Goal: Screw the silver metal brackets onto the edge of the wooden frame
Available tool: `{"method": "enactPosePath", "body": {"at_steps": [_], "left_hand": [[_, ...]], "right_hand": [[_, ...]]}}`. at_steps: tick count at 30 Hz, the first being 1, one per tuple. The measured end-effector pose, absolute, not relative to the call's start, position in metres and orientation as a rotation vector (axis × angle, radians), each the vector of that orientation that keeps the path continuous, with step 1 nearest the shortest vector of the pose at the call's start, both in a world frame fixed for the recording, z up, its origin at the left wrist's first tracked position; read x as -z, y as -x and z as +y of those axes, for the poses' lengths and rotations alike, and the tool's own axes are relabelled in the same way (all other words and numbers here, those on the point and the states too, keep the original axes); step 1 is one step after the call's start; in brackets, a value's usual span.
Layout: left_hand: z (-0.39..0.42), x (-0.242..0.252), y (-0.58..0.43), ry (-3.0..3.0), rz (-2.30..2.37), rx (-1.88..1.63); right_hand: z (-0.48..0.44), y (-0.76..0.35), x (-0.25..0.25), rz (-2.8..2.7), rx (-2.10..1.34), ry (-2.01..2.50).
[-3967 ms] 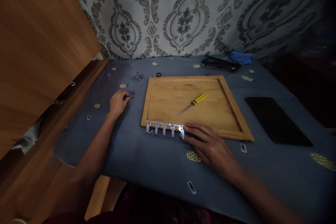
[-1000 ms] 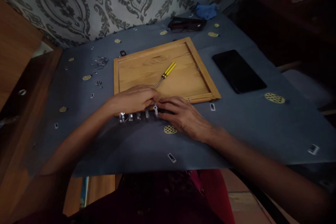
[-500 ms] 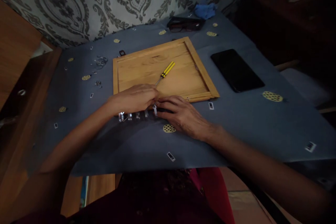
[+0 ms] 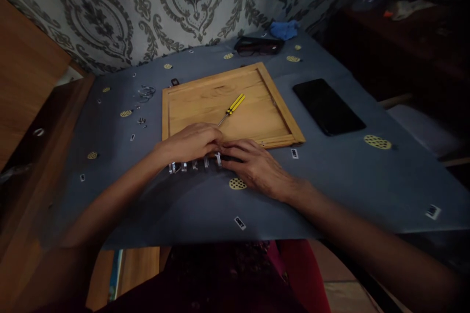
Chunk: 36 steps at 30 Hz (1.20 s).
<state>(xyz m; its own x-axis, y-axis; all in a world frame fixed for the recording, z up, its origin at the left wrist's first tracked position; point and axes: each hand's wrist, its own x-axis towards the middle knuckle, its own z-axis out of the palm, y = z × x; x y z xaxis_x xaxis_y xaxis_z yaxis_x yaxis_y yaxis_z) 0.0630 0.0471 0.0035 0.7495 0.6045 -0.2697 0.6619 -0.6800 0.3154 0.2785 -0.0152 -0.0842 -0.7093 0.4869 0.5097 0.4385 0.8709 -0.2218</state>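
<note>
A framed wooden board (image 4: 205,102) lies on the blue tablecloth, and several shiny metal hooks (image 4: 184,167) stand in a row along its near edge. My left hand (image 4: 194,142) is closed over that edge, fingertips pinched together at the right end of the row. Whatever sits in the pinch is too small or hidden to make out. From the other side, my right hand (image 4: 255,166) has its fingers around the rightmost hook (image 4: 218,159), steadying it against the edge. A screwdriver with a yellow and black handle (image 4: 236,104) rests on the board, its tip close to my left knuckles.
Left of the board lie small screws (image 4: 141,121) and a loose pile of metal pieces (image 4: 146,93). A black tablet or phone (image 4: 328,106) is at the right. Dark glasses (image 4: 259,47) and a blue cloth (image 4: 285,30) are at the back, near a patterned wall.
The whole view has shifted slightly, with the board and hands appearing a little lower. Both hands keep the same place at the hook, and the screwdriver has not moved on the board.
</note>
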Motion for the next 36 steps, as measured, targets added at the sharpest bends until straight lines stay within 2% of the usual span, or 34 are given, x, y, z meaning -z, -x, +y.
{"method": "enactPosePath", "body": {"at_steps": [7, 13, 23, 36], "left_hand": [[0.039, -0.007, -0.049, -2.509, 0.975, -0.039], [0.008, -0.007, -0.03, -2.478, 1.165, -0.309], [-0.026, 0.023, -0.048, -2.688, 1.417, -0.236], [-0.027, 0.025, -0.051, -2.613, 1.455, -0.162]], "right_hand": [[-0.015, -0.277, 0.085, -2.448, -0.11, 0.683], [-0.016, -0.278, 0.084, -2.444, -0.105, 0.676], [-0.017, -0.278, 0.088, -2.445, -0.117, 0.698], [-0.017, -0.278, 0.083, -2.448, -0.081, 0.659]]}}
